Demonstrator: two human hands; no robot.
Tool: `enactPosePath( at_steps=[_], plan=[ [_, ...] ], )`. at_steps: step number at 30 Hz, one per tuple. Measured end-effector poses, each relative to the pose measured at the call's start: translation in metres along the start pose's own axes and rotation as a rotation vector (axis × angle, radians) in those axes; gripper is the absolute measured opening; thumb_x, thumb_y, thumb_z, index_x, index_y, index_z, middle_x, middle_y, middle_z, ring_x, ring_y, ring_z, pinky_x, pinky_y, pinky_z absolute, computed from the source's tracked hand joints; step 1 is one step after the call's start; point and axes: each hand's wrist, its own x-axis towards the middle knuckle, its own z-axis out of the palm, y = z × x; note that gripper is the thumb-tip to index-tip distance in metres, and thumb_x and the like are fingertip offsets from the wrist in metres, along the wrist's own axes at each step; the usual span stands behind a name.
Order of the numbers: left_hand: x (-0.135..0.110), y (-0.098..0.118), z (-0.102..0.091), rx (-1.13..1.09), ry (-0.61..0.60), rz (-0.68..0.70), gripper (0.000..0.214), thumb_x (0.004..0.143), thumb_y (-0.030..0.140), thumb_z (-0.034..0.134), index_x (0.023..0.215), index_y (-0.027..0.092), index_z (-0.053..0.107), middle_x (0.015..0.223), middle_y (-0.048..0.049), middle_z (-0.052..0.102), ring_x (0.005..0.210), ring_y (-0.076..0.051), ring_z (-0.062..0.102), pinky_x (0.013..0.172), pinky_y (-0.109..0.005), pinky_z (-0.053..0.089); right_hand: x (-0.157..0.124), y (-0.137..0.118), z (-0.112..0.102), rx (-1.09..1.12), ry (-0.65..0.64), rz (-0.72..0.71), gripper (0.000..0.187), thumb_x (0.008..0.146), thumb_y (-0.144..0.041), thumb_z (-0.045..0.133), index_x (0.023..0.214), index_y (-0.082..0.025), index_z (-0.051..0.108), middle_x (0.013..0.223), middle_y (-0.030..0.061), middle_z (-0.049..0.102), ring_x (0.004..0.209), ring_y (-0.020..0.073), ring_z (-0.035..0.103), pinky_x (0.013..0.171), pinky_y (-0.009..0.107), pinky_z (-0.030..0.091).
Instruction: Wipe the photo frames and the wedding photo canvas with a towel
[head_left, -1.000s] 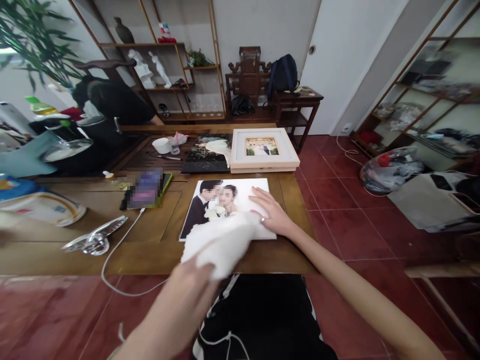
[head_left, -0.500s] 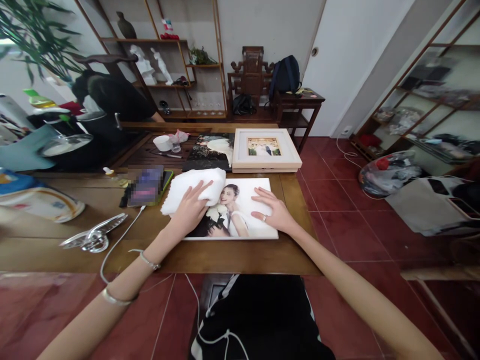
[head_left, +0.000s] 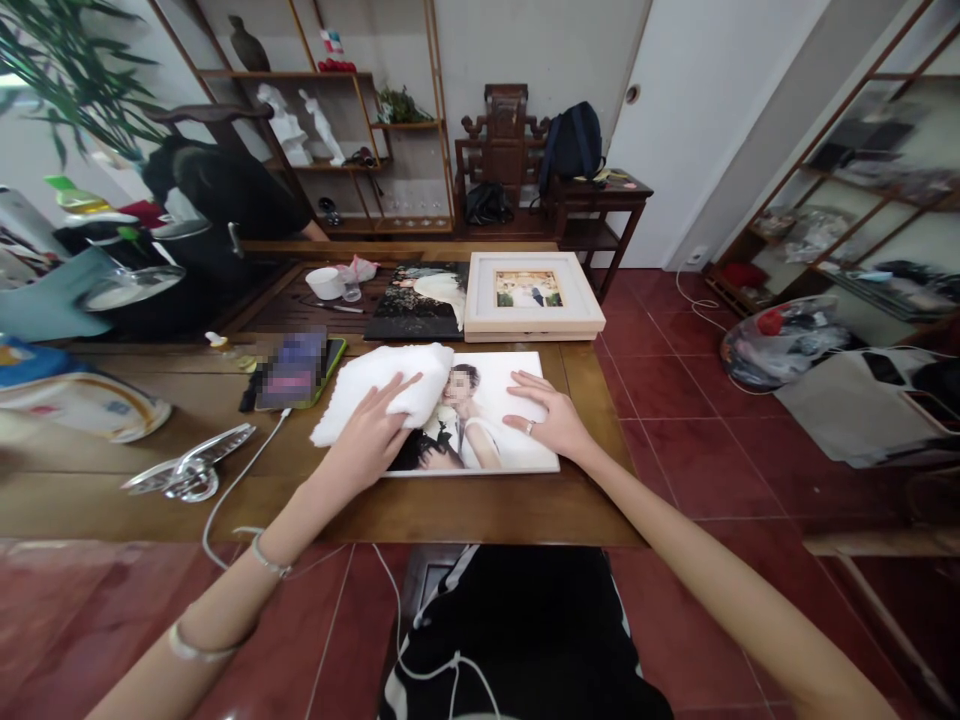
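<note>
My left hand [head_left: 369, 436] presses white cloth [head_left: 382, 385] flat on photo print [head_left: 495, 425]; right hand [head_left: 551, 420] flat, fingers spread, on print's right side.

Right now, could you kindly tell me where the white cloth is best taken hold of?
Probably its far edge, pinched from the far side: that strip of the white cloth lies bare, while the left hand presses flat on its near part over the photo print.
</note>
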Motion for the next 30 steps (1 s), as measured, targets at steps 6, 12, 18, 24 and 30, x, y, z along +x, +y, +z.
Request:
enactPosePath(
  at_steps=[6, 12, 18, 24, 30],
  plan=[
    [-0.062, 0.038, -0.025, -0.028, 0.022, 0.093, 0.038, 0.096, 0.016, 0.041, 0.061, 0.017, 0.054, 0.156, -0.012, 0.038, 0.146, -0.032, 0.033, 0.115, -0.054, 0.039, 0.001, 0.0, 0.0, -0.023, -0.016, -0.005, 0.04, 0.075, -0.034, 0.08, 0.112, -0.021, 0.074, 0.137, 0.0114, 0.061, 0.137, 0.0271, 0.049, 0.117, 0.049, 0.037],
    [-0.084, 0.077, -0.025, -0.088, 0.06, 0.113, 0.036, 0.09, 0.003, 0.04, 0.06, 0.015, 0.055, 0.157, -0.0095, 0.037, 0.149, -0.033, 0.026, 0.116, -0.059, 0.034, 0.002, -0.008, 0.0, -0.153, -0.069, -0.009, 0.044, 0.078, -0.037, 0.077, 0.118, -0.021, 0.071, 0.143, 0.013, 0.056, 0.139, 0.0313, 0.044, 0.116, 0.057, 0.034],
    [-0.045, 0.038, -0.018, 0.007, 0.174, 0.062, 0.037, 0.095, 0.016, 0.041, 0.062, 0.017, 0.057, 0.141, -0.0181, 0.056, 0.13, -0.034, 0.054, 0.106, -0.051, 0.047, 0.001, -0.009, -0.002, -0.16, -0.091, 0.004, 0.051, 0.073, -0.042, 0.081, 0.12, -0.023, 0.071, 0.15, 0.0128, 0.048, 0.143, 0.0336, 0.039, 0.116, 0.059, 0.032],
    [0.017, -0.008, -0.009, 0.018, 0.093, -0.116, 0.036, 0.097, 0.025, 0.037, 0.084, 0.014, 0.068, 0.127, -0.0224, 0.065, 0.125, -0.037, 0.057, 0.1, -0.052, 0.051, 0.001, -0.004, -0.004, -0.022, -0.038, 0.015, 0.05, 0.068, -0.038, 0.086, 0.114, -0.022, 0.074, 0.148, 0.0125, 0.049, 0.142, 0.0301, 0.042, 0.118, 0.05, 0.034],
    [0.035, -0.011, 0.015, 0.062, -0.033, -0.029, 0.035, 0.094, 0.021, 0.04, 0.095, 0.01, 0.073, 0.154, -0.0163, 0.04, 0.145, -0.042, 0.031, 0.112, -0.061, 0.035, 0.002, -0.003, -0.003, 0.029, -0.018, -0.001, 0.047, 0.066, -0.036, 0.087, 0.11, -0.023, 0.076, 0.146, 0.012, 0.053, 0.142, 0.0295, 0.041, 0.118, 0.05, 0.034]
  ],
)
